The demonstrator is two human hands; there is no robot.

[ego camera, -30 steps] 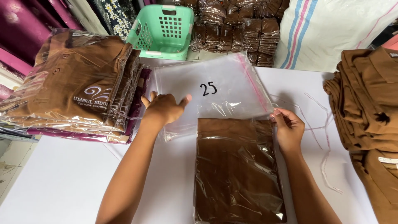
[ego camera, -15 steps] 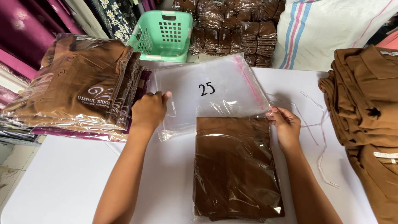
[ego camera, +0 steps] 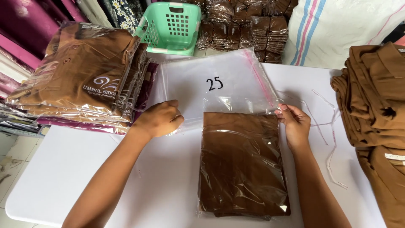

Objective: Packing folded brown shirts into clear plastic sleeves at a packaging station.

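Pinching the clear bag's [ego camera: 219, 84] flap at mid-frame, my left hand [ego camera: 159, 119] curled on its left edge and my right hand [ego camera: 294, 122] nipping the right, I should fold it squarely over the brown shirt [ego camera: 242, 162] on the desk [ego camera: 76, 169].

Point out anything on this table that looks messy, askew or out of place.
Thin white peel-off strips lie loose and tangled on the white table, right of the right hand. The stack of bagged brown shirts at left leans unevenly, bags fanning out. The bagged brown garment between both hands lies square.
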